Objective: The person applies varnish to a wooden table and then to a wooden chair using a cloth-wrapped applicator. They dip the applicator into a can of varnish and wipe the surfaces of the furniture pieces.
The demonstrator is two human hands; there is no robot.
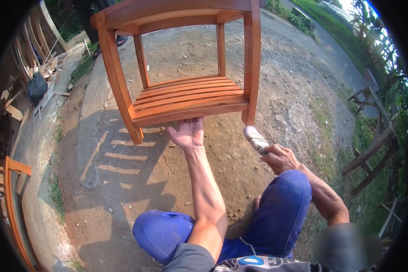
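A reddish-brown wooden side table (190,110) with a slatted lower shelf stands tilted in front of me. My left hand (188,133) is palm up beneath the front rail of that shelf, its fingers against the rail's underside. Just below the foot of the right front leg, my right hand (279,158) grips a short rounded pad (255,139), whitish with brown streaks, that looks wrapped. Its tip is close to the leg; whether it touches, I cannot tell. The fingers of my right hand are curled round its lower end.
Another wooden furniture frame (11,199) stands at the left edge. Scrap wood and a black bag (37,88) lie at the far left. Weathered timber (376,149) leans on the right. A person's sandaled foot (121,41) shows behind the table. Pebbly dirt ground (222,181) lies beneath.
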